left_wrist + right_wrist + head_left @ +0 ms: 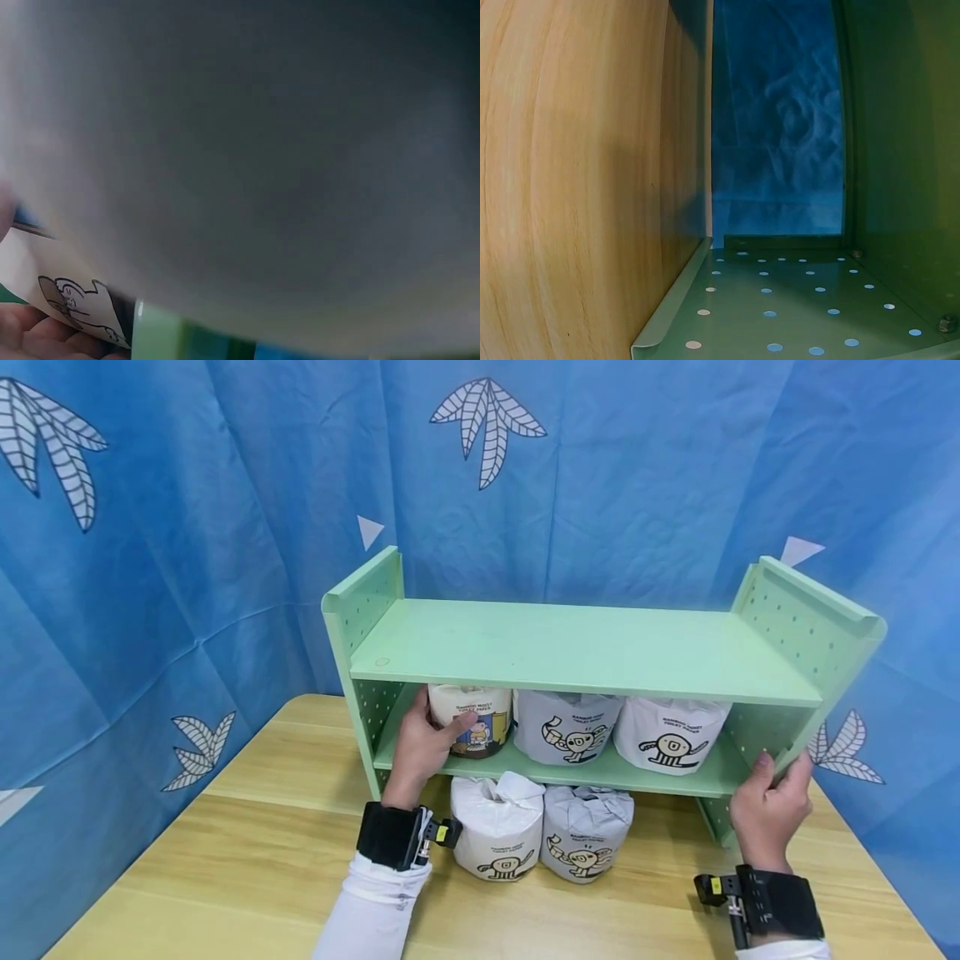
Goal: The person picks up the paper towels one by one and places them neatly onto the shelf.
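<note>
- The left hand [426, 742] holds the cream roll [482, 727], thumb in front, fingers curled round its left side.
- That roll is at the left end of the green rack's [585, 647] lower shelf, by the front edge, just beside the grey roll [562, 727]; the hand fills part of the gap to the left wall.
- The right hand's [771, 814] fingers grip the right wall's [813, 639] front edge.
- Open shelf lies between the white roll [671, 735] and that wall.
- Two more rolls [497, 831] stand on the worktop [277, 835], bare wood either side.
</note>
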Demonstrator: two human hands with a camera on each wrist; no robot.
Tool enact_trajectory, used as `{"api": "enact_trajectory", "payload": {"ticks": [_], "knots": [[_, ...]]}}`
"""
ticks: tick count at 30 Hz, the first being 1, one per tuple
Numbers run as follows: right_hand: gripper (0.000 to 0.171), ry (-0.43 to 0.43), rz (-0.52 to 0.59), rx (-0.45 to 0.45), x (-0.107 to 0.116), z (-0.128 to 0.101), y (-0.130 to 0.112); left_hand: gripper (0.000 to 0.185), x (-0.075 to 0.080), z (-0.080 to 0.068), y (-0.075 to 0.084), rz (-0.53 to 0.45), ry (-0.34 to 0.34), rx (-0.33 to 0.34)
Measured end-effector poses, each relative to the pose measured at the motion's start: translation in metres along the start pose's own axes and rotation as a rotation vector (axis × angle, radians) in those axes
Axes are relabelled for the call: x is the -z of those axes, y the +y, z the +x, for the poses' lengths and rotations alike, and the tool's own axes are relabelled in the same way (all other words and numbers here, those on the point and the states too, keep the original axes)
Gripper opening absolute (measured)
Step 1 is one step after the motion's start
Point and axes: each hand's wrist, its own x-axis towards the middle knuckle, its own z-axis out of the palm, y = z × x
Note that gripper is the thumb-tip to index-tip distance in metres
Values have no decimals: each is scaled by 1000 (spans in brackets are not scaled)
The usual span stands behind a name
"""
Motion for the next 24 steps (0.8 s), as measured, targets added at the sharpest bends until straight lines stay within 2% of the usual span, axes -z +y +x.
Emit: {"api": "enact_trajectory", "payload": {"ticks": [5, 13, 20, 24], "knots": [[41, -6, -2, -9, 0, 0, -1, 71, 0, 0, 2, 16, 0, 25], [41, 2, -2, -23, 0, -1, 0, 73, 0, 1, -1, 64, -26, 8], [41, -2, -4, -32, -2, -2, 1, 83, 4, -4, 2, 209, 35, 18], [41, 3, -6, -22, -1, 0, 3, 83, 5, -7, 8, 228, 56, -22]]}}
